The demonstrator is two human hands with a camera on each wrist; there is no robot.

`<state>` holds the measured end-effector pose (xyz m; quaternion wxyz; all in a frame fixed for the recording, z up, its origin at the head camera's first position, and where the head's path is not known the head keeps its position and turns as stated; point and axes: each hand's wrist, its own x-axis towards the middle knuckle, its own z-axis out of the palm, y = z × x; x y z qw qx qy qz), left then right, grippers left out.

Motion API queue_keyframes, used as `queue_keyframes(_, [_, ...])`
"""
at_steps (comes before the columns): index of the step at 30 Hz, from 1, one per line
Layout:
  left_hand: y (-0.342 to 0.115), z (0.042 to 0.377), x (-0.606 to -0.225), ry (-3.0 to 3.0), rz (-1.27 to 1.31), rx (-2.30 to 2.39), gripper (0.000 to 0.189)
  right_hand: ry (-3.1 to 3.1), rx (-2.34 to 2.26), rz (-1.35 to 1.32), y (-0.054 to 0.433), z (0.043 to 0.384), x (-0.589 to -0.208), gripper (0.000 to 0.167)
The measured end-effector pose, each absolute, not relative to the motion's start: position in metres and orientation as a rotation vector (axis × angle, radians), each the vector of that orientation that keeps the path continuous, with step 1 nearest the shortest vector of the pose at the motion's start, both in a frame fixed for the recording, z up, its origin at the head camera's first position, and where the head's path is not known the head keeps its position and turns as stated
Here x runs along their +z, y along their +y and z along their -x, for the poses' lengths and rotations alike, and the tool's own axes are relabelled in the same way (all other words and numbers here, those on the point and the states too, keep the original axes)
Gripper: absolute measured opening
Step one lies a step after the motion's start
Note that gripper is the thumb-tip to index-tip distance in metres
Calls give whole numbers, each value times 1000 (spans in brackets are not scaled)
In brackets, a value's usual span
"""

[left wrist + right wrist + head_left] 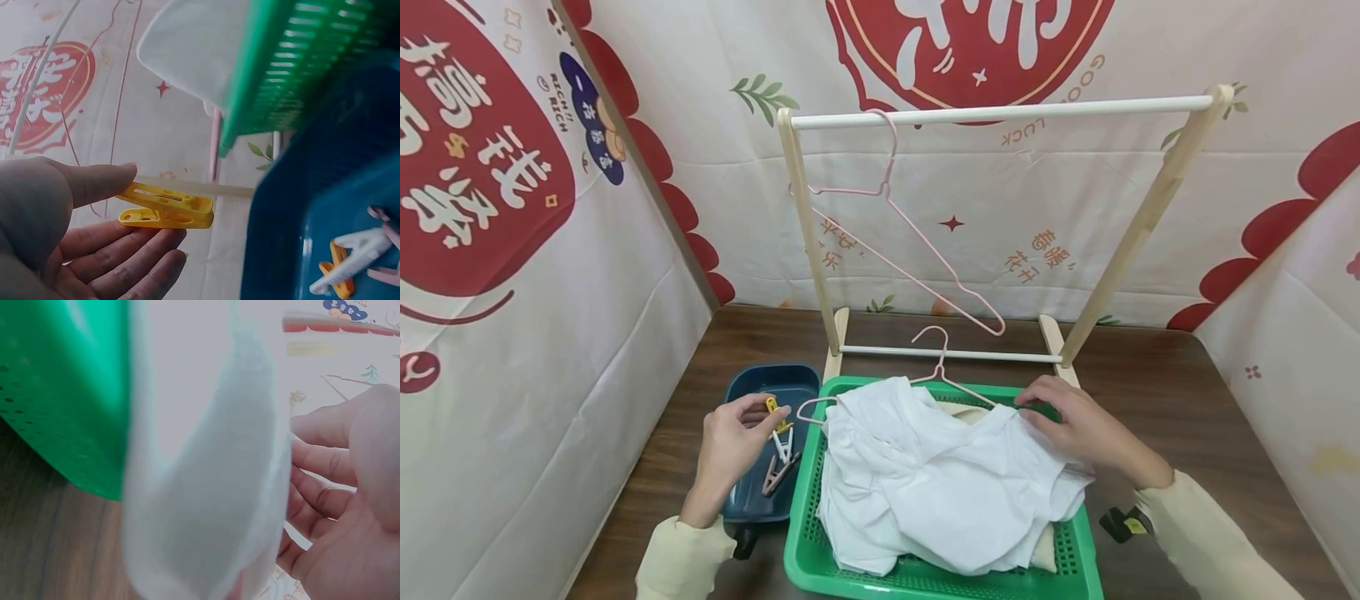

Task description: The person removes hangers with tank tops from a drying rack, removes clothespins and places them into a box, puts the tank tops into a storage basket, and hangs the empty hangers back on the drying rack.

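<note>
My left hand (736, 446) pinches a yellow clothespin (165, 206) between thumb and fingers, above a dark blue tray (760, 500). In that tray lie a white clothespin (783, 444), a pinkish clothespin (775, 475) and an orange one (337, 272). A white T-shirt (940, 475) is spread over a green basket (808, 533). From its neckline rises the hook of a pink hanger (942, 350). At the shirt's right shoulder, my right hand (1078, 425) pinches the cloth edge; its fingertips are partly hidden in the right wrist view.
Behind the basket stands a wooden rack with a white top rail (1015, 111). Another pink hanger (917, 225) hangs from the rail's left part. Cream fabric (1043, 550) shows under the shirt. Printed cloth walls (715, 167) enclose the brown table (1150, 400). A dark object (1123, 525) lies beside the right sleeve.
</note>
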<state>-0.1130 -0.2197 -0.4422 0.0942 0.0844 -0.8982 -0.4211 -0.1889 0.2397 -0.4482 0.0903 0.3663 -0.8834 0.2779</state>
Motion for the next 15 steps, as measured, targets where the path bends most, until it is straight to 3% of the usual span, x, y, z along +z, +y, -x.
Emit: queue_keyframes(15, [-235, 111, -466, -2835, -321, -1169, 33, -2644, 808, -1203, 219, 206, -435, 15])
